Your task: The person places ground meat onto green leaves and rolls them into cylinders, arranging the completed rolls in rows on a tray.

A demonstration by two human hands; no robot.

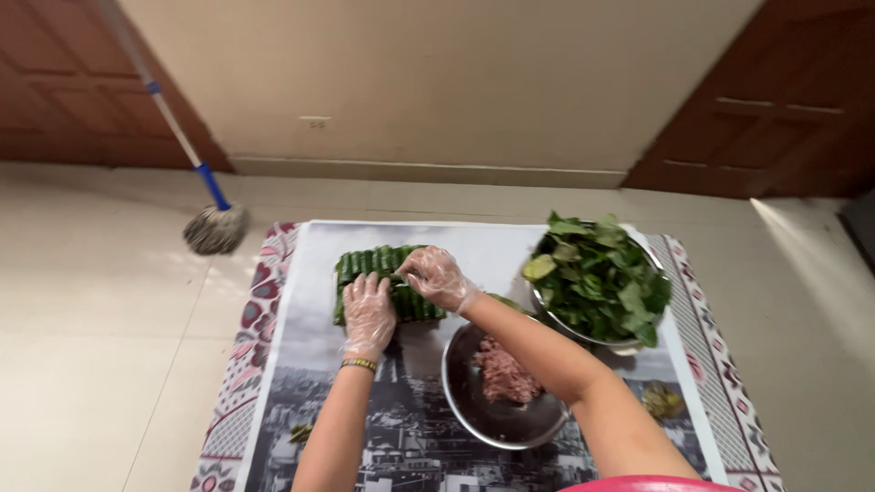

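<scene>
1. One mop point(215, 228) leans at the far left, its head resting on the tiled floor.
2. One block of leaf-wrapped rolls point(383, 281), too tightly packed to count, lies on the printed mat point(301, 364); each roll's long axis runs far to near, and the row stretches left to right.
3. The gloved left hand point(368, 312) rests flat on the rolls.
4. The gloved right hand point(436, 276) pinches one roll.
5. Two metal bowls: one with minced meat point(504, 374), one with green leaves point(597, 278).
</scene>
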